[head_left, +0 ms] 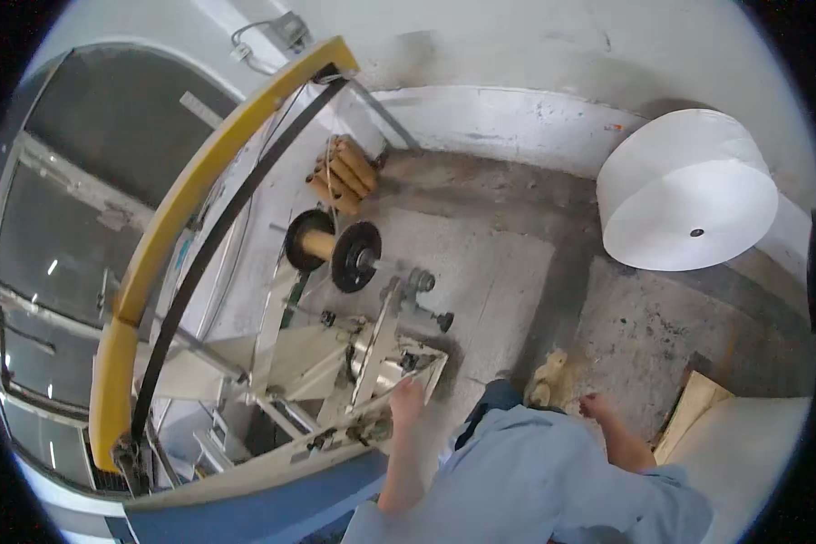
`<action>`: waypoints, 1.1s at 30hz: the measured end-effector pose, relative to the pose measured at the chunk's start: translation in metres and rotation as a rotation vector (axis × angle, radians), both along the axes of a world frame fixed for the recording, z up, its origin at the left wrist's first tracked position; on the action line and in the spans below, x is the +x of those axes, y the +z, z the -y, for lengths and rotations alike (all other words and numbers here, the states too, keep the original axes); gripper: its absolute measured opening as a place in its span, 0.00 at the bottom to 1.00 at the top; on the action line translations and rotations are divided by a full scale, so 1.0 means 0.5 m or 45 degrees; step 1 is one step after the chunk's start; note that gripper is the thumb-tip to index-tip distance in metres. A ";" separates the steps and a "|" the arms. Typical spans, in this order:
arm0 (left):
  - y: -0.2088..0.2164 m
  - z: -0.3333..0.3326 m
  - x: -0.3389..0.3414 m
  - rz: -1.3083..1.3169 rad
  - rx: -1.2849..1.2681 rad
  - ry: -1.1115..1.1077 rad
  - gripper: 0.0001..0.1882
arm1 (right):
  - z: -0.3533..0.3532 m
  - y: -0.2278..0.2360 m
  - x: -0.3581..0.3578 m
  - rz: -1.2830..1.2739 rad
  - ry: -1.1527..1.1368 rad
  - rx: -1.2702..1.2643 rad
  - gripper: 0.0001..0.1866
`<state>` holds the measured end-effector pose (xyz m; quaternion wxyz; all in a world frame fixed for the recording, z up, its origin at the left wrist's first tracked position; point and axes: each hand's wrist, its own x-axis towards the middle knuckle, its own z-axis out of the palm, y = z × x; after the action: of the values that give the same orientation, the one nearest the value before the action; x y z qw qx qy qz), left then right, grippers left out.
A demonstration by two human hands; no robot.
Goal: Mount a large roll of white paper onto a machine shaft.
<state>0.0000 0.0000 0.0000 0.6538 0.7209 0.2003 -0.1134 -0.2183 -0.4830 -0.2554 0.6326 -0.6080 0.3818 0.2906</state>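
Note:
My left hand is at the near end of the cream machine frame, next to a metal roller. Its fingers are blurred, and whether it touches the frame cannot be made out. My right hand hangs low beside my body, fingers loosely curled, with nothing visible in it. Beyond the left hand, a spindle carries two black discs with a bare brown core between them. A black knob sticks out at the frame's right side.
A large white paper roll stands by the wall at the right. Brown cardboard tubes are stacked in the far corner. A curved yellow guard arches over the machine. Near my right arm lie a wooden board and another white roll.

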 end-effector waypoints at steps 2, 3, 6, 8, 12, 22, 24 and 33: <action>-0.028 -0.005 0.100 0.024 0.514 -0.136 0.20 | -0.040 0.026 0.014 -0.055 -0.068 -0.135 0.13; -0.066 0.085 0.074 -0.021 0.455 -0.167 0.20 | 0.070 0.076 -0.068 -0.107 -0.088 -0.192 0.13; -0.072 0.124 0.282 0.114 0.477 -0.233 0.15 | 0.112 0.117 0.057 -0.141 -0.073 -0.201 0.13; -0.006 0.223 0.384 0.243 0.199 -0.012 0.10 | 0.134 0.141 0.102 -0.079 -0.415 -0.131 0.13; -0.088 0.282 0.559 0.235 -0.104 0.127 0.14 | 0.203 0.171 0.229 -0.029 -0.302 -0.250 0.18; -0.076 0.573 0.841 0.232 0.008 -0.244 0.17 | 0.374 0.243 0.698 0.167 -0.265 -0.267 0.15; -0.049 0.593 0.880 0.204 0.025 -0.240 0.16 | 0.377 0.239 0.799 0.117 -0.301 -0.214 0.14; -0.068 0.456 1.008 0.113 0.080 0.067 0.16 | 0.423 0.138 1.203 0.050 0.103 -0.124 0.11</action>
<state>0.5038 -0.2282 -0.0342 0.6419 0.7397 0.1936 -0.0577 0.3829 -0.6945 -0.1864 0.5974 -0.6586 0.3580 0.2849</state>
